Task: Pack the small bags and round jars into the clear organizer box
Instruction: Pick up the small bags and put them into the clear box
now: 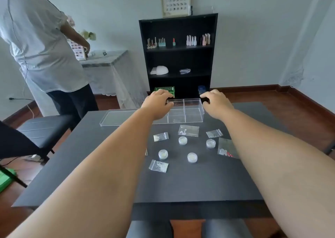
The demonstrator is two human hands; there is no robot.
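- Box (184, 111): clear, with dividers, standing at the far middle of the dark desk (181, 183); its compartments look empty, though the clear walls make that hard to judge.
- Lid (117, 118): a flat clear tray lying just left of the box, on the desk.
- Left hand (157, 102): reaches over the box's left end, fingers curled on its far rim; the grip looks closed on the box.
- Right hand (215, 102): at the box's right end, fingers bent round the far corner; grip likewise on the box.
- Jars (182, 140): four small round ones stand on the desk near the box, apart from one another, between the two forearms.
- Bags (188, 130): small clear ones lie flat around the jars, one just in front of the box, one at the near left, one partly under the right forearm.
- Shelf (178, 56): black, against the far wall, with small bottles on its top level.
- Person (41, 47): stands at the left by a cloth-covered table, turned away.
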